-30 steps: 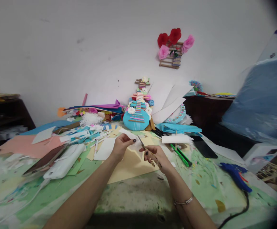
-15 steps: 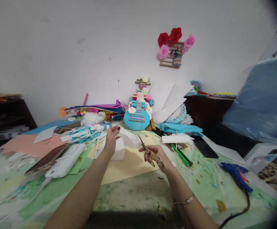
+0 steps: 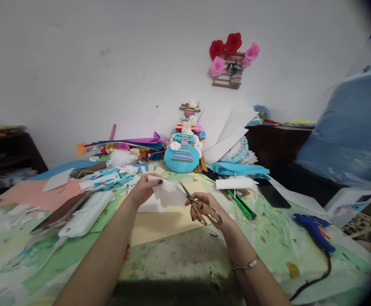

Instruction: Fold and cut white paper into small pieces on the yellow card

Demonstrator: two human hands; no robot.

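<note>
My left hand (image 3: 143,189) pinches the left end of a white piece of paper (image 3: 171,194), held up over the table. Gold-handled scissors (image 3: 195,205) are in my right hand (image 3: 209,208), their blades pointing up and to the left beside the paper's right end. The fingertips of my right hand are close to that end; whether they grip it I cannot tell. Below lies a cream sheet (image 3: 160,227), with another white piece (image 3: 149,207) on it, partly hidden by the held paper.
A blue guitar-shaped craft (image 3: 183,159) stands against the wall. To the right are a white roll (image 3: 235,183), a green cutter (image 3: 241,205), a dark phone (image 3: 273,193) and a blue glue gun (image 3: 315,231). At left lie a white power bank (image 3: 85,214) and paper scraps (image 3: 115,176).
My left hand has moved slightly left and down, its fingers now further over the paper. The white paper has turned and shows more of its face. The scissors have shifted slightly.
</note>
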